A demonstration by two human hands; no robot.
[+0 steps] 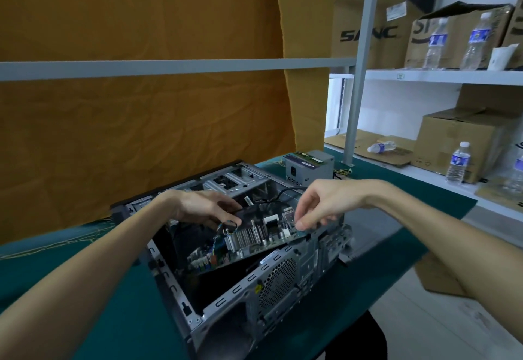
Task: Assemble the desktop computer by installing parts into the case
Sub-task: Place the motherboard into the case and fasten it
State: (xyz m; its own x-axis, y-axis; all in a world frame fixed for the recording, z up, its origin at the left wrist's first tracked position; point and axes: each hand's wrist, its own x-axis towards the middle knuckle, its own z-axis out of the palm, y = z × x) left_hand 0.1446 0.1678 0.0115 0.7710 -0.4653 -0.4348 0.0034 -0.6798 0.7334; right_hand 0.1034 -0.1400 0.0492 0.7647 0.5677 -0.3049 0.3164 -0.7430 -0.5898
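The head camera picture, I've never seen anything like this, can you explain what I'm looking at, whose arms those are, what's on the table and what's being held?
This single picture comes from a camera worn on a person's head, looking forward and down, so the two bare arms reaching in are the wearer's own. On the table with the dark green cloth lies an open grey metal computer case on its side. Both hands hold a green circuit board with a silver finned cooler, tilted over the case opening, not yet lying flat inside. The left hand grips its far left edge; the right hand pinches its right edge. Behind the case stands a grey metal power supply box. An orange cloth backdrop hangs behind, and white shelves on the right carry brown cardboard boxes and clear plastic water bottles.
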